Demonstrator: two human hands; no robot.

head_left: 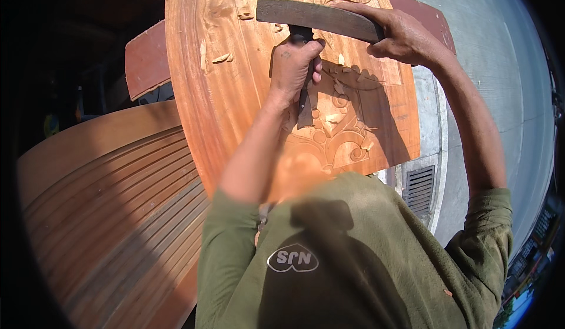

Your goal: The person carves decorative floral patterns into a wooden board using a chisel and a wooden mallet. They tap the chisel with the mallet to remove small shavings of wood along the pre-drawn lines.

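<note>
A broad reddish-brown wooden panel (226, 111) lies before me, with scroll and leaf shapes carved into its near part. My left hand (289, 69) is closed around a dark chisel (305, 110), its blade pointing down toward the carved area. In my right hand (409, 35) is one end of a long, flat, dark bar (321, 18), used edge-to-edge across the top of the chisel. Whether bar and chisel touch, I cannot tell. Pale wood shavings (222, 58) are scattered over the panel, and shadows of my arms cover part of the carving.
Red-brown boards (147, 61) stick out beneath the panel on both sides. At the left lies a slatted wooden piece (118, 182) with long grooves. To the right are a drain grate (419, 189) and a grey concrete road (500, 52).
</note>
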